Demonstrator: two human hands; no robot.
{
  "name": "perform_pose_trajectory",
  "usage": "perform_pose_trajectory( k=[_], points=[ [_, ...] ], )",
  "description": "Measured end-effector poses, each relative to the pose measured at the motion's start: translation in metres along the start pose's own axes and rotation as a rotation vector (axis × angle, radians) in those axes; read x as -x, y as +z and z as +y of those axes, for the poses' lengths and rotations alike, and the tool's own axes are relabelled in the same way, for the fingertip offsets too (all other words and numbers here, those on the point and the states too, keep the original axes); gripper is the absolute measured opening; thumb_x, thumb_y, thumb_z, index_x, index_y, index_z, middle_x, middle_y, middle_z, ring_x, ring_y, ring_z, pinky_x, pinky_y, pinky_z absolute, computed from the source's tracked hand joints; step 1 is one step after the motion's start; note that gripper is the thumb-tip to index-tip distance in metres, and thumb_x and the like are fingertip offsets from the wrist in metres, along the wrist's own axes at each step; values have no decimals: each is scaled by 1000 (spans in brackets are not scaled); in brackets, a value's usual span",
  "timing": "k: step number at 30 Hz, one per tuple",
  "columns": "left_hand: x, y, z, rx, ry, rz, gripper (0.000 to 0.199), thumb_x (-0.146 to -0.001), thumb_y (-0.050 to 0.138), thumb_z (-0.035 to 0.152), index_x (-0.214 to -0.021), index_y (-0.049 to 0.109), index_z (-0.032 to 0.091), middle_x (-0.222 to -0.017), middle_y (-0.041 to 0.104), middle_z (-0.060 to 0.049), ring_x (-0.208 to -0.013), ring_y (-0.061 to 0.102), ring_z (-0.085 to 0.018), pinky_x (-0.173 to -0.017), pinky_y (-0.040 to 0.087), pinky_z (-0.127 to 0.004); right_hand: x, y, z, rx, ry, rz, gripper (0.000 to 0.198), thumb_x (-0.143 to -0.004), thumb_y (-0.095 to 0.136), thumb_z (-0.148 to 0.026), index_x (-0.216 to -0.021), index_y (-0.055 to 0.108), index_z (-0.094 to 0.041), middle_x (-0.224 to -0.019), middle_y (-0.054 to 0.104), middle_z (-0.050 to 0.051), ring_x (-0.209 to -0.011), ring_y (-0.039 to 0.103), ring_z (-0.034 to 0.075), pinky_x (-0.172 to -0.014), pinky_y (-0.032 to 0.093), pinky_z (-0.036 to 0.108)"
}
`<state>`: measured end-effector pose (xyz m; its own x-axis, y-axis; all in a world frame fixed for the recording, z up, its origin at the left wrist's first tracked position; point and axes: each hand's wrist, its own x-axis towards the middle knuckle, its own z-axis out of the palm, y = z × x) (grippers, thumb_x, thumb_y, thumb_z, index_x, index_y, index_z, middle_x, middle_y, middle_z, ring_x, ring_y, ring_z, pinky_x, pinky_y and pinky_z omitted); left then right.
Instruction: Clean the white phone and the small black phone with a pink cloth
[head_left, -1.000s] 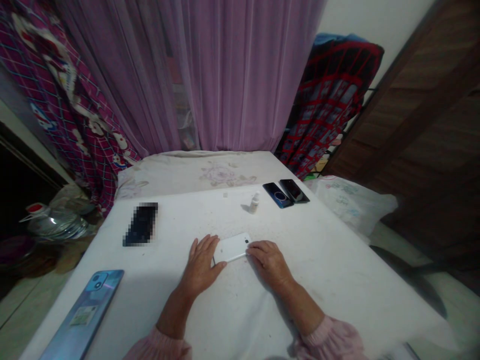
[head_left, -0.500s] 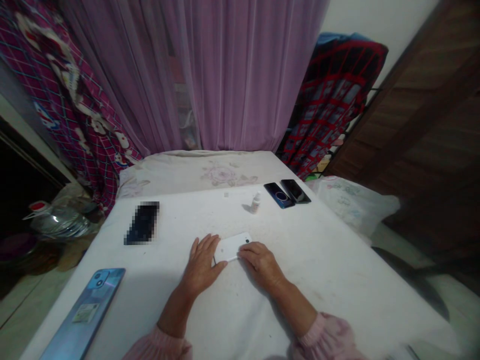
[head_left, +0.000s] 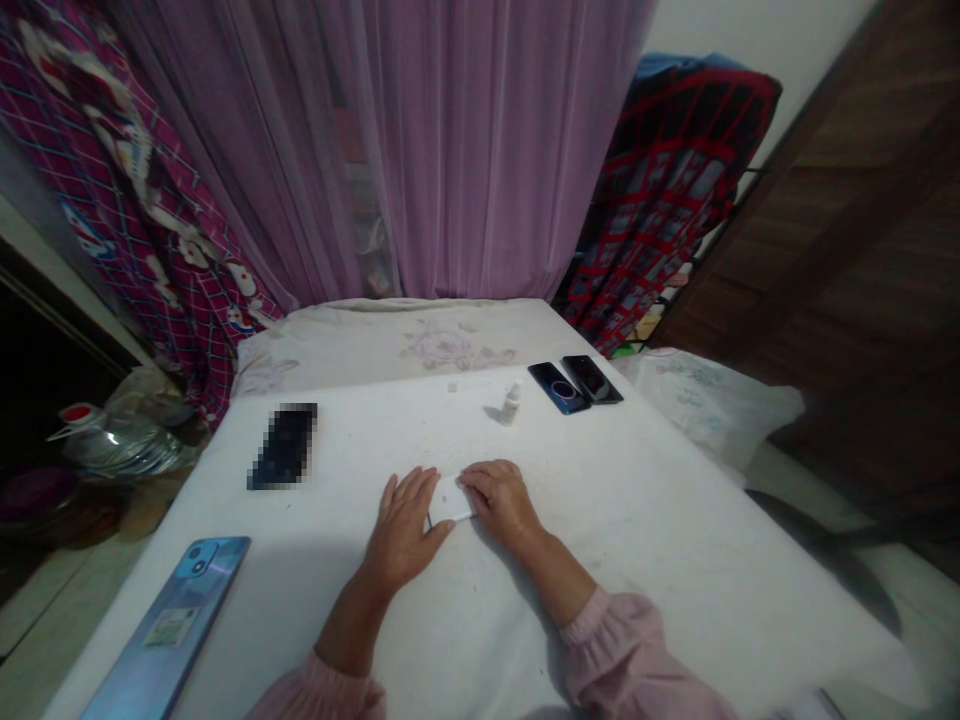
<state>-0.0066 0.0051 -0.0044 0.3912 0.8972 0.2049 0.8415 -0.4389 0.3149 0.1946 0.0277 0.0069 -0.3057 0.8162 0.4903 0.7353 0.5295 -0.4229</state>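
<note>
A white smartphone [head_left: 453,499] lies back up on the white cloth of the table. My left hand [head_left: 402,528] grips its left end, thumb at the near edge and fingers at the far edge. Bent fingers of my right hand [head_left: 504,502] press on the phone's back and cover its right part, camera included. Whatever those fingertips may pinch is hidden or too small to name. Beyond the phone stands a small white bottle [head_left: 511,404].
Two dark phones [head_left: 559,388] lie side by side at the back right. At left are a blurred-out dark phone [head_left: 285,447] and a large blue phone [head_left: 169,625] near the table's edge. A plastic bag [head_left: 697,405] and a water jug [head_left: 112,440] flank the table.
My right hand has slid left across the phone's back, from its right end towards the middle, and now hides the camera. My left hand and the phone have stayed put.
</note>
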Motion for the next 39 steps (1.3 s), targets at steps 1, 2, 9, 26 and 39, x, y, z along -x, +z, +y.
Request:
perform_pose_trajectory(
  k=[1, 2, 9, 26, 39],
  points=[
    [-1, 0, 2, -6, -14, 10, 58, -89, 54, 34, -144, 41, 19, -148, 49, -11, -140, 39, -28, -118, 21, -52, -4, 2, 2, 4, 22, 10, 21, -85, 61, -12, -94, 74, -25, -97, 74, 4, -92, 65, 20, -89, 43, 38],
    [-1, -1, 4, -12, -30, 23, 57, -90, 53, 33, -144, 41, 19, -147, 49, -12, -140, 39, -27, -118, 22, -52, -7, 4, 5, 2, 36, 18, 21, -85, 61, -11, -93, 74, -25, -97, 74, 4, -92, 65, 20, -88, 44, 37],
    [-5, -1, 10, -37, -69, 63, 54, -93, 46, 32, -144, 40, 16, -146, 50, -14, -137, 42, -27, -117, 24, -52, -22, 15, 14, -33, 49, 33, 22, -85, 59, -9, -94, 74, -22, -97, 74, 5, -91, 64, 19, -82, 49, 32],
    [-6, -3, 11, -8, -76, 70, 52, -93, 49, 35, -142, 44, 19, -142, 54, -13, -135, 43, -28, -117, 23, -53, 21, -14, 0, -5, 3, 20, 20, -84, 62, -12, -92, 75, -25, -96, 74, 4, -90, 65, 21, -85, 46, 37],
    [-64, -15, 0, -100, -241, -69, 54, -92, 50, 29, -143, 41, 14, -148, 47, -15, -139, 38, -28, -117, 21, -53, -58, -1, 18, 93, 11, -223, 20, -86, 60, -11, -93, 76, -20, -100, 74, 7, -92, 65, 20, -84, 47, 31]
  ],
)
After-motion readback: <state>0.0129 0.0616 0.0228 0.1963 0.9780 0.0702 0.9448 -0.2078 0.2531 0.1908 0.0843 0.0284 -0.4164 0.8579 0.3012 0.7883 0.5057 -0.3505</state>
